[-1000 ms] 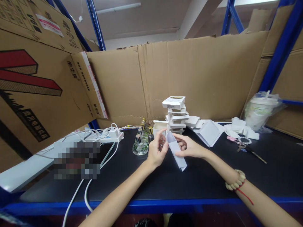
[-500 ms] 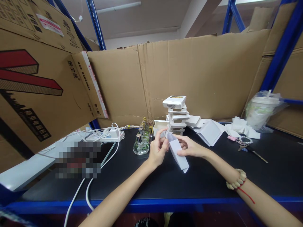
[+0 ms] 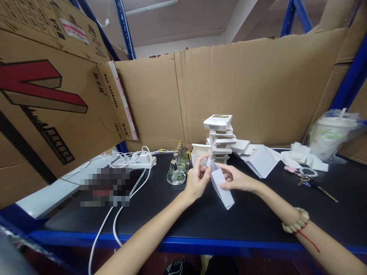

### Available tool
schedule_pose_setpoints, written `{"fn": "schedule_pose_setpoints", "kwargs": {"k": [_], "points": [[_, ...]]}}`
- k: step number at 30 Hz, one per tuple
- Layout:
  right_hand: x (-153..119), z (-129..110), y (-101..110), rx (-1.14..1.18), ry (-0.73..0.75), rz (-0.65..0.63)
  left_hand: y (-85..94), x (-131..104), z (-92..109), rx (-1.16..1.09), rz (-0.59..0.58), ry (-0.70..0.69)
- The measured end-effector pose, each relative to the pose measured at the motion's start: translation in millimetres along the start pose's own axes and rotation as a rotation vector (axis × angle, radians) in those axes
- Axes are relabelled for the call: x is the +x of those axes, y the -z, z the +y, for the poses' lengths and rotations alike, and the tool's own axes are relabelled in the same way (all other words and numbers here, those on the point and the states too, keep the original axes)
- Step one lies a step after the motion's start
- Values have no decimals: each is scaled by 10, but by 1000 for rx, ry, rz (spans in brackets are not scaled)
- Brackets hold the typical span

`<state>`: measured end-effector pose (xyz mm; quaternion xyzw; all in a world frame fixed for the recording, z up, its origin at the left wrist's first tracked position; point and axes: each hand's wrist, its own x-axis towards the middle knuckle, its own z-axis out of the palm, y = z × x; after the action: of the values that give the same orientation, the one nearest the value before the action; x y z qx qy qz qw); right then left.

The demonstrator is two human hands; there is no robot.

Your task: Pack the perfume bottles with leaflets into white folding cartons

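Observation:
A small white folded-paper box (image 3: 223,188) is between my hands over the black tabletop, tilted, with its open end up and away from me. My right hand (image 3: 237,179) grips its side, thumb on the near face and fingers behind. At the open end, my left hand (image 3: 197,180) pinches an edge or flap with thumb and fingers; the exact contact is partly hidden. Glass perfume bottles (image 3: 176,175) with silver and gold caps stand in a row left of my left hand. Behind the hands rises a stack of white cartons (image 3: 218,123).
Folded white card pieces (image 3: 263,162) and crumpled paper (image 3: 303,156) lie to the right, near keys (image 3: 306,179) and a bagged lidded cup (image 3: 329,133). Leftward are a power strip (image 3: 134,163) and white cables. Cardboard (image 3: 258,91) walls the back.
The camera view has turned slightly left, so the scene sits farther right. Both hands keep their hold on the box, with little visible change in its pose.

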<state>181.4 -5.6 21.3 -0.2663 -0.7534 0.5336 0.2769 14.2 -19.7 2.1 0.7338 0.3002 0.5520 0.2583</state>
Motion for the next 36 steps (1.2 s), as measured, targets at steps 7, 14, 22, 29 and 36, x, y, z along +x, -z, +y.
{"fn": "schedule_pose_setpoints", "kwargs": {"k": [7,14,22,29,36], "points": [[4,-36,-12,32,44,-10,5,-1,19,-1,29,-16],[16,23,11,21,29,13,-2,-10,13,11,31,-12],[7,9,13,2,14,17,2,-12,20,17,33,-20],[3,36,17,3,-8,51,27,-12,-21,54,-58,-19],[1,15,31,41,61,94,43,-30,-45,202,-169,-136]]}}
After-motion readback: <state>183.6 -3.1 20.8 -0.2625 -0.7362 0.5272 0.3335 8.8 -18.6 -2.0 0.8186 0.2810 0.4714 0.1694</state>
